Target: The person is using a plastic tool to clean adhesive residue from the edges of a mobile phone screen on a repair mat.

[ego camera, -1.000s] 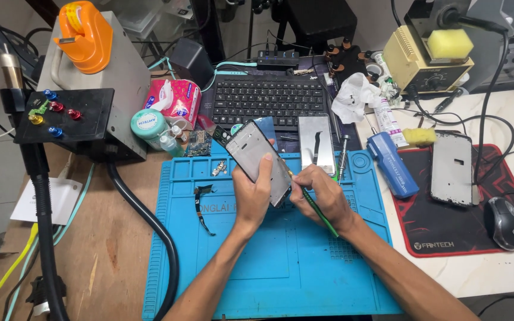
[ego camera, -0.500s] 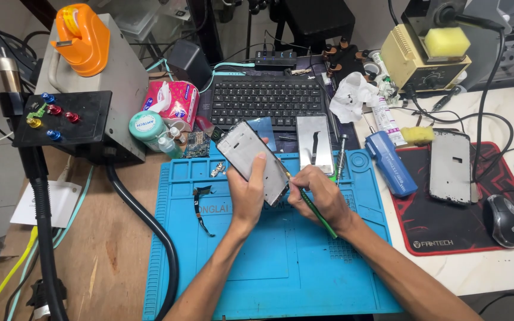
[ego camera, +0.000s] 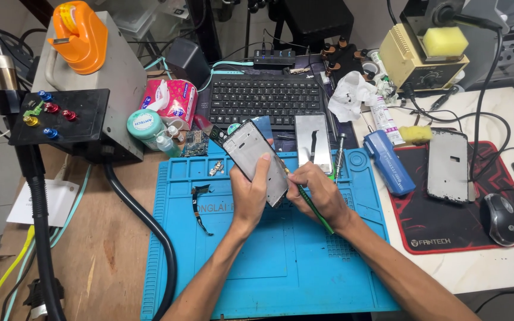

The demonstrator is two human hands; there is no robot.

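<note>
The left hand (ego camera: 250,193) holds a phone frame (ego camera: 255,160) above the blue mat (ego camera: 281,261), its grip clamped on the frame's lower edge with the thumb laid across the face. The frame is tilted: its long axis runs diagonally from upper left, near the keyboard (ego camera: 266,100), to lower right, where its bottom corner meets the right hand (ego camera: 319,193). The open face of the frame points up toward the camera. The right hand has its grip closed around a green tool (ego camera: 316,211); the shaft runs diagonally, handle end toward the lower right, tip end toward the frame's right edge. Whether the tip touches the frame cannot be told, as the fingers hide it. On the mat, left of the left hand, lies a dark flex cable (ego camera: 199,205), and a small part (ego camera: 215,169) lies just above it. Behind the frame a metal plate (ego camera: 313,141) lies flat, long axis pointing away from the person. A blue cylinder (ego camera: 389,161) lies at the mat's right edge, tilted. Further right, a second phone frame (ego camera: 447,165) lies on a red-and-black pad (ego camera: 447,229), with a mouse (ego camera: 501,219) beside it. A soldering station (ego camera: 414,56) stands at the rear of the worktop (ego camera: 108,238).
</note>
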